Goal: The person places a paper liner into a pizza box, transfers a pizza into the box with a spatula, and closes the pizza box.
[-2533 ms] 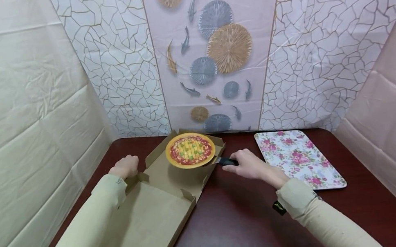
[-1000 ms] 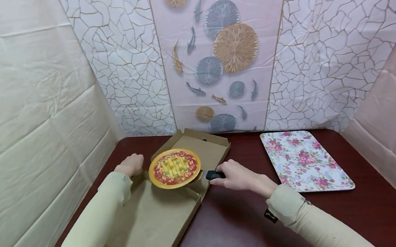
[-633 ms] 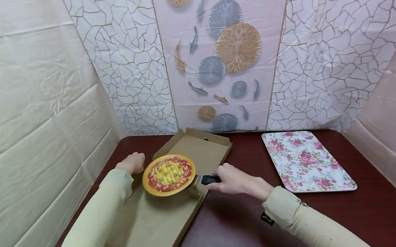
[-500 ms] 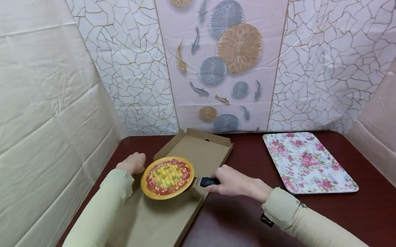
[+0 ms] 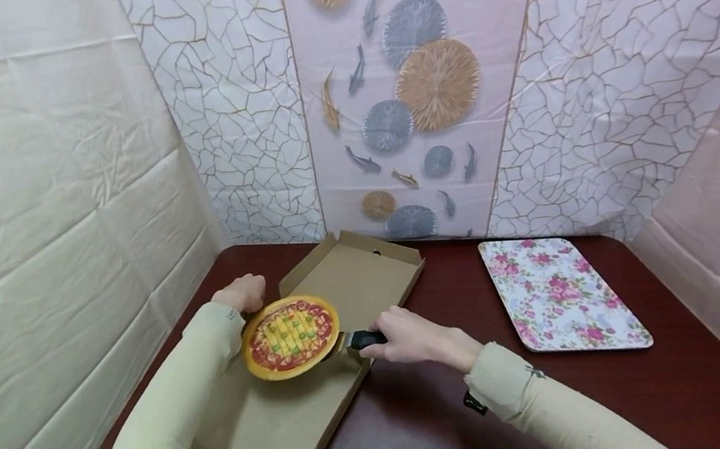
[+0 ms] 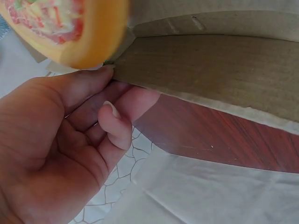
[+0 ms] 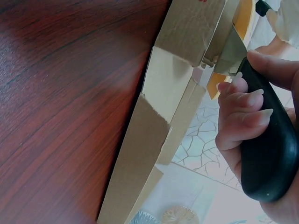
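A round pizza (image 5: 291, 338) with a yellow crust lies on a pizza server, whose metal blade (image 7: 231, 53) shows at the crust's edge. My right hand (image 5: 410, 334) grips the server's black handle (image 7: 268, 144), fingers curled round it. The pizza is raised above the open cardboard pizza box (image 5: 284, 428), over its near half and close to the left side. At the left, my left hand (image 5: 245, 292) pinches the box's side wall (image 6: 201, 70) between thumb and fingers. In the left wrist view the crust overlaps the area just above the thumb.
A flower-patterned tray (image 5: 560, 293) lies on the dark red-brown table (image 5: 425, 426) to the right. The box's other half (image 5: 366, 276) spreads out behind the pizza. Cloth-covered walls (image 5: 62, 216) enclose the table at the back and sides.
My right hand has carried the pizza on the server left and toward me, from over the far half of the box to over the near half. My left hand stays at the box's side.
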Available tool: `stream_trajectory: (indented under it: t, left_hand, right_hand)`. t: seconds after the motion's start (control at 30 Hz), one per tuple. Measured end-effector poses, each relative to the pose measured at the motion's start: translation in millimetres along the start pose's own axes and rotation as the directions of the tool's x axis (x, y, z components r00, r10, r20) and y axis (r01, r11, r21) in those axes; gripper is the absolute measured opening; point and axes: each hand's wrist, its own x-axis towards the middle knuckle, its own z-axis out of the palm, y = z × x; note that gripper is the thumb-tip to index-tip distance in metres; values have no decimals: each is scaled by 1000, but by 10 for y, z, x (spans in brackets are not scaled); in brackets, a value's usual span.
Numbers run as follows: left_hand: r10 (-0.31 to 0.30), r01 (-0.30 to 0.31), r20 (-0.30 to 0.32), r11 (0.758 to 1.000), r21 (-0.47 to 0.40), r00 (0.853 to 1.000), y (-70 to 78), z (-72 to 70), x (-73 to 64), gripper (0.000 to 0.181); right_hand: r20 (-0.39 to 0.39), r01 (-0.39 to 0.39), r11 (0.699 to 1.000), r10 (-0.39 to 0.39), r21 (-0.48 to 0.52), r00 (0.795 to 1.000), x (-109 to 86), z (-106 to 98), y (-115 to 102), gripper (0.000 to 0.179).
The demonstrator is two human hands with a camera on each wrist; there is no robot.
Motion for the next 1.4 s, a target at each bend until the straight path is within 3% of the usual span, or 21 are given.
stream_trajectory:
  t: [0.4,0.6,0.93,1.4]
  left_hand:
    - [17,-17,-11,1000,-1,1000,-6,-11,0,31]
    - [-8,8,3,1000,-26,1000,-40,-19,-38,35]
    - [-8,8,-1,1000,16,1000,-9,-29,-29,14]
    - [-36,36,-16,999,36,999,53,-52,-50,9]
  right_hand:
    - [33,-7,1000,6,3,999,33,52,-109,28]
    - [47,15,1000,-15,3,999,66,108,-173,28]
    - [60,39,999,-37,-27,998,109,163,-249,29]
    - [81,58,997,-53,-50,995,168,176,-362,29]
